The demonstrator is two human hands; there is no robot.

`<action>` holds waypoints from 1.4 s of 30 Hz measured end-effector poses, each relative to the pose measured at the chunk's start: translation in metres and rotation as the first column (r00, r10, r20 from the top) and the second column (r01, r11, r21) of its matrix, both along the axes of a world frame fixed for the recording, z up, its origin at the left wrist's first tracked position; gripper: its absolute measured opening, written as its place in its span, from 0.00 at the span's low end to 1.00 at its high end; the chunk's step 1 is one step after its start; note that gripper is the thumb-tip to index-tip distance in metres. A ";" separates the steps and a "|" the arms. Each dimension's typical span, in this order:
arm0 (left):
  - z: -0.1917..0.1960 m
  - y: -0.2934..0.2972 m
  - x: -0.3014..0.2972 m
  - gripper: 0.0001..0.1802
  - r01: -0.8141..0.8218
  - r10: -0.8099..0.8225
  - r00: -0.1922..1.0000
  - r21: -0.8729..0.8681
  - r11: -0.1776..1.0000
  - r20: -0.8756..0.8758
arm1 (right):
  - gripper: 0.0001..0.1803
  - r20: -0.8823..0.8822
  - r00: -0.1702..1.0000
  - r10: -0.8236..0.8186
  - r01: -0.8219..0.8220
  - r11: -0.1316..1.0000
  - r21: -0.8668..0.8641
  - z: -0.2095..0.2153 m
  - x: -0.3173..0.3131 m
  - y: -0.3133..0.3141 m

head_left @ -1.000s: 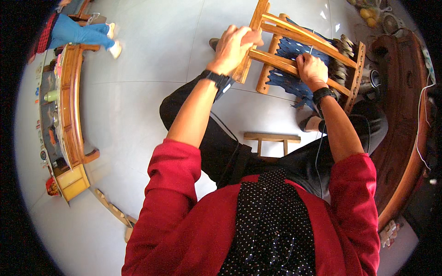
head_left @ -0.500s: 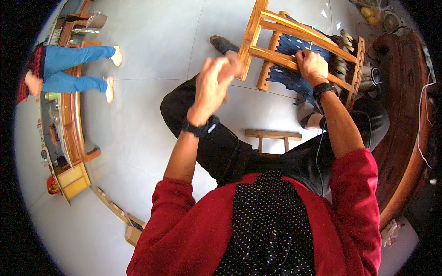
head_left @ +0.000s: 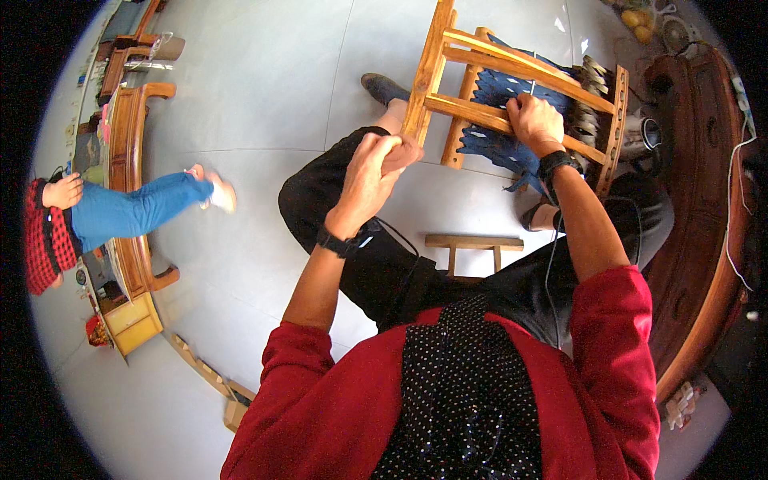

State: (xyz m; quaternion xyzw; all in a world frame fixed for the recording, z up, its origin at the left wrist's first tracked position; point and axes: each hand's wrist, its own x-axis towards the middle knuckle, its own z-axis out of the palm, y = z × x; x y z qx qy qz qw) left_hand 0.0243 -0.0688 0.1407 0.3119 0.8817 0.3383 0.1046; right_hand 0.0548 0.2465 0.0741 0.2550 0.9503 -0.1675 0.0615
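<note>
A wooden frame [head_left: 448,80] with blue woven cloth [head_left: 496,144] stretched on it stands tilted on the floor in front of my knees. My right hand [head_left: 534,120] is curled over the frame's middle crossbar, against the blue cloth. My left hand [head_left: 376,172] hangs in the air just left of the frame's left post, apart from it. Its fingers are pinched together, and I see nothing between them. Both wrists carry black bands. My legs in black trousers [head_left: 344,208] pass under the frame.
A low wooden stool [head_left: 472,242] sits under me. A wooden bench [head_left: 128,160] lines the left wall, where another person in blue trousers [head_left: 136,208] sits. Dark curved wooden furniture [head_left: 704,240] stands at the right. A wooden strip [head_left: 208,372] lies on the grey tiles.
My left hand let go of the frame's left post and pulled back toward me. The person at the left swung their legs lower. My right hand stayed on the crossbar.
</note>
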 end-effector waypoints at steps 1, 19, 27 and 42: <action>0.005 -0.003 -0.002 0.20 0.014 -0.013 0.999 -0.014 1.000 0.033 | 0.23 -0.003 1.000 0.002 -0.002 1.000 0.007 0.000 0.000 0.000; -0.001 0.101 -0.084 0.23 0.162 -0.261 0.903 -0.291 0.943 -0.341 | 0.22 -0.049 0.999 -0.004 0.003 1.000 -0.022 0.005 0.002 -0.001; 0.001 0.121 -0.093 0.17 0.131 -0.280 0.862 -0.349 0.928 -0.423 | 0.23 -0.098 0.995 0.003 -0.009 0.998 -0.063 0.005 0.004 0.000; 0.008 0.133 -0.077 0.15 0.146 -0.465 0.829 -0.682 0.717 -0.311 | 0.22 -0.132 0.991 -0.020 0.007 0.995 -0.100 0.000 0.006 -0.001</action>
